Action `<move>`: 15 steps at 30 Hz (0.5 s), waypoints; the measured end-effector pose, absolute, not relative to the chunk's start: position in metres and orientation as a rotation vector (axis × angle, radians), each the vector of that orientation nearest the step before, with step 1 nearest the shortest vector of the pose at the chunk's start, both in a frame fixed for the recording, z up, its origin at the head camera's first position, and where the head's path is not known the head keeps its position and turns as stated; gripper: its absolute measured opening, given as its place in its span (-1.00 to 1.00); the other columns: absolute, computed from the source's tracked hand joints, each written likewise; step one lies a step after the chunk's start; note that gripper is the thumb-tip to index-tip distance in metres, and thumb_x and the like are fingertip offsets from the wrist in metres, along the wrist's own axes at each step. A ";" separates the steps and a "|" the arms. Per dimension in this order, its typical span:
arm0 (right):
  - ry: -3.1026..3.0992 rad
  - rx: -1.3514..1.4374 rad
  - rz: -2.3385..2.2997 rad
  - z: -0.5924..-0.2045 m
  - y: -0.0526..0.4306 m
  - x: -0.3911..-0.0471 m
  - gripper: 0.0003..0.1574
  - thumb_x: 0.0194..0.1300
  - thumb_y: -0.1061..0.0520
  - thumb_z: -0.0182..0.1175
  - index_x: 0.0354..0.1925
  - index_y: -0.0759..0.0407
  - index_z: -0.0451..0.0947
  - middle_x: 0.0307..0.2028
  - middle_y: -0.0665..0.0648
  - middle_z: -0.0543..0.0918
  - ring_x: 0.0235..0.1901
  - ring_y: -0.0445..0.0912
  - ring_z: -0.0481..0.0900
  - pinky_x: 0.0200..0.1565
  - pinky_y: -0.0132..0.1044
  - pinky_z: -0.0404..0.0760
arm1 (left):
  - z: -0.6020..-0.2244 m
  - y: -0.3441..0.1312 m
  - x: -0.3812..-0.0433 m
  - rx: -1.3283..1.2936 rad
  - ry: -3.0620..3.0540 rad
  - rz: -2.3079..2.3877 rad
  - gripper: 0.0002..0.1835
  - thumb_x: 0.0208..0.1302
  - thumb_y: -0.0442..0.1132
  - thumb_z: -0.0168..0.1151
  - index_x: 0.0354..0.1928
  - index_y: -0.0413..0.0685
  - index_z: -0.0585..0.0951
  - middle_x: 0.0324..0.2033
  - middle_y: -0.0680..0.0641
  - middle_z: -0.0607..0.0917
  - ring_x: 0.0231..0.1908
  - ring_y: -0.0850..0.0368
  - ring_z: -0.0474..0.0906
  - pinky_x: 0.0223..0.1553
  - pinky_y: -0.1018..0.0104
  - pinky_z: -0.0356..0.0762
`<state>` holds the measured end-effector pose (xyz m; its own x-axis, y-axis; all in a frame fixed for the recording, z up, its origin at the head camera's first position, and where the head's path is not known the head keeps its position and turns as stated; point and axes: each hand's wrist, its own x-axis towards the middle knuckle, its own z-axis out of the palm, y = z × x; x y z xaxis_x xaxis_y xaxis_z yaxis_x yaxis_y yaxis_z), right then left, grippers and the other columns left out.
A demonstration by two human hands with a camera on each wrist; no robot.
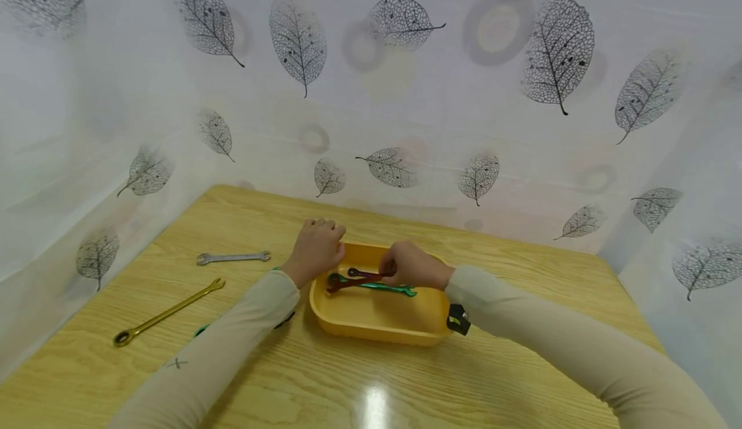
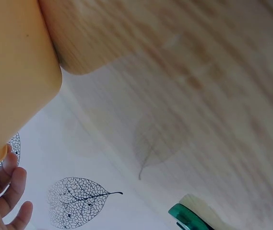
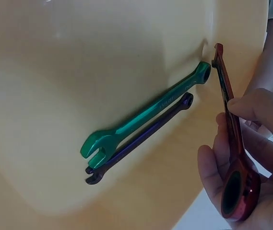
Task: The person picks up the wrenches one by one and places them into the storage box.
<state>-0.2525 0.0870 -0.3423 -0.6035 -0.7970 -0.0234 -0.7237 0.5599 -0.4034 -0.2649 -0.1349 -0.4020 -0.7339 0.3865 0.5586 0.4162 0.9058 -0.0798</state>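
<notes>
Leaf-print sheet (image 1: 394,113) hangs behind wood-grain desk (image 1: 278,384), glare near front edge. On desk: yellow bin (image 1: 377,334), smooth, prob. plastic, rounded corners, w/ 2 wrenches on its floor. L hand (image 1: 315,252) has fingers curled on bin's L rim; thumb hard to make out. R hand (image 1: 414,266) is closed in a pinch, thumb vs. fingers, on red wrench (image 3: 236,139), held above bin floor. Gold wrench (image 1: 171,312), long, glossy, on desk at L. In bin: shiny green wrench (image 3: 148,112) w/ purple wrench (image 3: 146,135), thinner, alongside. Silver wrench (image 1: 234,258), dbl open-ended, on desk btwn gold one & bin. Smallest: green tip (image 1: 200,330), rest hidden under L sleeve (image 1: 232,339); can't tell what.
</notes>
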 end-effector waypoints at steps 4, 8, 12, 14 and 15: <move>2.596 -1.308 -0.515 -0.344 0.083 -0.254 -0.92 0.08 0.26 0.31 -0.52 0.22 0.68 -0.58 0.07 0.69 -0.64 -0.33 0.44 -0.51 -0.53 0.45 | -0.402 -0.135 -0.265 -0.574 -2.484 -0.067 -0.90 0.08 -0.22 0.20 -0.36 -0.06 0.58 -0.42 -0.09 0.66 -0.35 -0.02 0.58 -0.16 0.04 0.50; 2.600 -1.309 -0.494 -0.347 0.080 -0.257 -0.92 0.07 0.25 0.31 -0.52 0.21 0.68 -0.59 0.06 0.69 -0.64 -0.33 0.44 -0.52 -0.53 0.45 | -0.401 -0.135 -0.264 -0.578 -2.491 -0.083 -0.90 0.08 -0.22 0.20 -0.36 -0.07 0.57 -0.42 -0.09 0.66 -0.35 -0.02 0.58 -0.15 0.03 0.50; 2.596 -1.257 -0.491 -0.348 0.078 -0.257 -0.93 0.07 0.25 0.31 -0.52 0.20 0.68 -0.58 0.05 0.69 -0.64 -0.33 0.45 -0.52 -0.52 0.45 | -0.400 -0.135 -0.263 -0.578 -2.497 -0.083 -0.91 0.09 -0.22 0.20 -0.36 -0.07 0.57 -0.42 -0.09 0.65 -0.35 -0.03 0.58 -0.14 0.03 0.50; 2.598 -1.246 -0.492 -0.348 0.077 -0.258 -0.93 0.07 0.25 0.31 -0.51 0.20 0.69 -0.57 0.06 0.69 -0.63 -0.32 0.45 -0.52 -0.52 0.45 | -0.400 -0.135 -0.263 -0.576 -2.499 -0.082 -0.91 0.09 -0.22 0.20 -0.36 -0.06 0.57 -0.42 -0.09 0.65 -0.35 -0.03 0.58 -0.14 0.03 0.50; 2.599 -1.252 -0.492 -0.349 0.077 -0.258 -0.94 0.07 0.26 0.31 -0.51 0.20 0.69 -0.57 0.06 0.69 -0.63 -0.32 0.46 -0.52 -0.51 0.45 | -0.400 -0.135 -0.263 -0.575 -2.500 -0.082 -0.91 0.09 -0.22 0.20 -0.36 -0.07 0.57 -0.42 -0.09 0.65 -0.34 -0.03 0.58 -0.14 0.03 0.50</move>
<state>-0.2578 0.0766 -0.3485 -0.6151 -0.7870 -0.0470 -0.7153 0.5822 -0.3866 -0.2634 -0.1348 -0.4002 -0.7467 0.3837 0.5433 0.4186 0.9059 -0.0645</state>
